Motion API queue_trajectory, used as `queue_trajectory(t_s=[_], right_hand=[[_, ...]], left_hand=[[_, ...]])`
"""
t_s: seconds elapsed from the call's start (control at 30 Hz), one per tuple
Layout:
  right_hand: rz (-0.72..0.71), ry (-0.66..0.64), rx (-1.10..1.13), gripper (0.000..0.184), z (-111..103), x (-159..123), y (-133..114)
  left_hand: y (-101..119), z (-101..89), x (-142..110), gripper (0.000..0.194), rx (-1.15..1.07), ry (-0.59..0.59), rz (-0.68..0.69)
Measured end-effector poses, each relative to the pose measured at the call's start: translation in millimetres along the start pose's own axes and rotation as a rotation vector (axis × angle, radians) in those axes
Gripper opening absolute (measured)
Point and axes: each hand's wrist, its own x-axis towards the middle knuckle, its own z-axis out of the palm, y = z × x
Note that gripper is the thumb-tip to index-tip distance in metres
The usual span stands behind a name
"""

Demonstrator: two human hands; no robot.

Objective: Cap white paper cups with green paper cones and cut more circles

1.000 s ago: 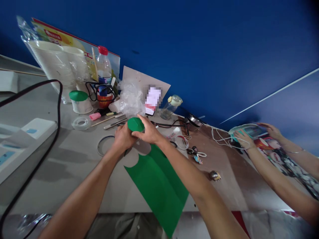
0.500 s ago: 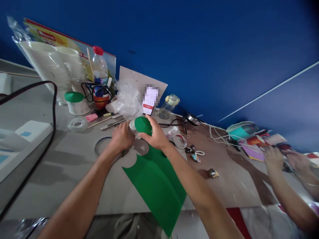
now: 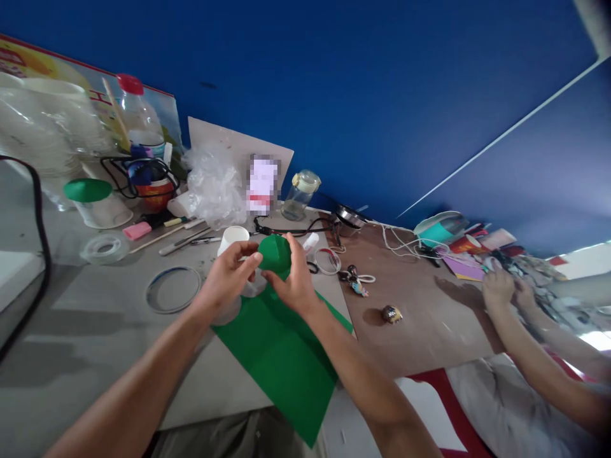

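You face a deep blue wall (image 3: 363, 89) and paler blue panel (image 3: 506, 184) behind a grey tabletop (image 3: 105, 324).

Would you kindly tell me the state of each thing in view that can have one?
Left hand: curled, fingertips at the disc.
Right hand: fingers on the disc.
Green paper disc: held up between the hands.
Green sheet: creased, overhanging the table edge.
Red-capped plastic bottle: capped.
Glass jar: lidded.
Green-lidded cup: lid on.

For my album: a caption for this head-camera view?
Left hand and right hand hold a green disc above a green sheet.
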Motion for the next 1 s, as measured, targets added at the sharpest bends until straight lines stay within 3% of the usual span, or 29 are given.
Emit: queue_trajectory(t_s=[0.17,0.3,0.5,0.63,0.77,1.0], right_hand=[[0.002,0.006,0.010,0.087,7,-8,0],[0.008,0.017,0.196,0.090,0,-9,-1],[0.375,0.144,0.489,0.048,-11,-3,8],[0.463,0.160,0.563,0.034,-9,-1,10],[0.440,0.142,0.486,0.028,-12,1,5],[0.230,0.075,0.332,0.018,-26,2,-6]], left_hand=[[-4,10.1,-4,0.033,-0.012,0.000,-0.056],[-4,8.4,-6,0.026,-0.014,0.022,-0.082],[-4,7.9,-4,0.026,0.036,0.034,-0.078],[-3,10.6,-5,0.026,0.083,0.026,-0.100],[-4,11.8,-6,0.027,0.105,0.019,-0.082],[-8,11.3,-6,0.025,0.096,-0.010,-0.073]])
